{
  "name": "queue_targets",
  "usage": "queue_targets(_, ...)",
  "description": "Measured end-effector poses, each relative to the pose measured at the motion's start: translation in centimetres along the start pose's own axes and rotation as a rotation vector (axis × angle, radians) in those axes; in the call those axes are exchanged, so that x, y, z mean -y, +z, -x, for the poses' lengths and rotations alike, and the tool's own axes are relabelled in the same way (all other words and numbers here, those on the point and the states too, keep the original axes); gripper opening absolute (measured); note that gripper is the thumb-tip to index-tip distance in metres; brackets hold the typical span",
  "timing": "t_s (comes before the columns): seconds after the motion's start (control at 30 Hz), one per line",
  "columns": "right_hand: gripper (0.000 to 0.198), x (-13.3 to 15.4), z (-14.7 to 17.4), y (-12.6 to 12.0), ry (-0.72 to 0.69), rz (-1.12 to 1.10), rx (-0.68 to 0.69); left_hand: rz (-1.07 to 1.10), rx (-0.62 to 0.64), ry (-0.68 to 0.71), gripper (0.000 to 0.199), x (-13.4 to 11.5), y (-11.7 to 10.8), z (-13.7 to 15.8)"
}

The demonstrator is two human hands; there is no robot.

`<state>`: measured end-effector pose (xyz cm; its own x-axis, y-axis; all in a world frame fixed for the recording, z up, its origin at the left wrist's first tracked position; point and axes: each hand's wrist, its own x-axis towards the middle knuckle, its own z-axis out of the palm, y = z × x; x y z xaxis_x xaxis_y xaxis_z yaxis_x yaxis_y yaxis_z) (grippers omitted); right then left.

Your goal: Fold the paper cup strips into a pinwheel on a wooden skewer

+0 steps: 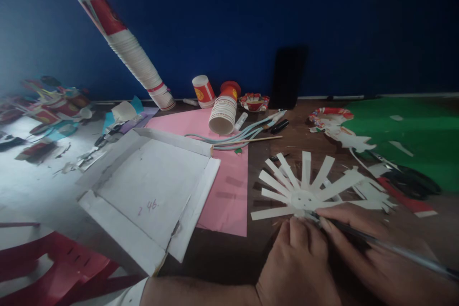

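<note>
A white paper cup [304, 199] cut into splayed strips lies on the brown table, with small eyes and dots drawn on its round middle. My left hand [299, 260] is closed at its near edge, fingers bent and pressing it down; the fingertips are partly hidden. In my right hand [380, 248] is a slim dark pen [390, 247], its tip at the lower right of the cup's middle. White paper scraps [369, 189] lie just right of the strips.
A white open box lid [150, 191] sits left, partly over pink paper [229, 201]. Behind stand a tall leaning stack of paper cups [134, 55], more cups [222, 117] and a dark phone [288, 76]. Scissors [412, 181] and green paper [412, 138] lie right; a red chair [64, 263] is lower left.
</note>
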<state>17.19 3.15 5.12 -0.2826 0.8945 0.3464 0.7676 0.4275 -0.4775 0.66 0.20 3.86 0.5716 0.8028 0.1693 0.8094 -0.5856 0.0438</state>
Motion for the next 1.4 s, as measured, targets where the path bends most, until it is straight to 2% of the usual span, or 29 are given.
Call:
queue_targets(0.13,0.017,0.02,0.04,-0.13,-0.005,-0.003,0.015,0.018,-0.040,-0.046,0.043,-0.01,-0.05,0.08)
queue_targets(0.3,0.014,-0.04,0.06,-0.21,-0.008,0.027,0.027,0.031,-0.066,-0.024,0.044,0.05,0.18,0.17)
queue_targets(0.4,0.013,-0.14,-0.03,-0.09,-0.016,0.037,0.025,0.040,-0.038,-0.051,0.044,0.02,0.17,0.13)
queue_targets(0.67,0.012,-0.53,0.28,0.06,-0.032,0.063,0.051,0.040,0.063,-0.013,0.047,0.08,-0.15,0.01)
queue_targets(0.93,0.015,-0.43,0.01,0.22,-0.082,0.060,-0.008,0.120,0.084,-0.072,0.048,-0.29,0.24,-0.17)
queue_targets(1.2,0.014,-0.84,0.31,0.43,-0.086,0.056,0.002,0.094,-0.070,-0.023,0.047,-0.02,0.27,0.00)
queue_targets(1.4,0.013,-0.71,0.48,0.39,-0.053,0.005,-0.091,0.139,0.016,-0.042,0.046,-0.02,0.17,-0.26)
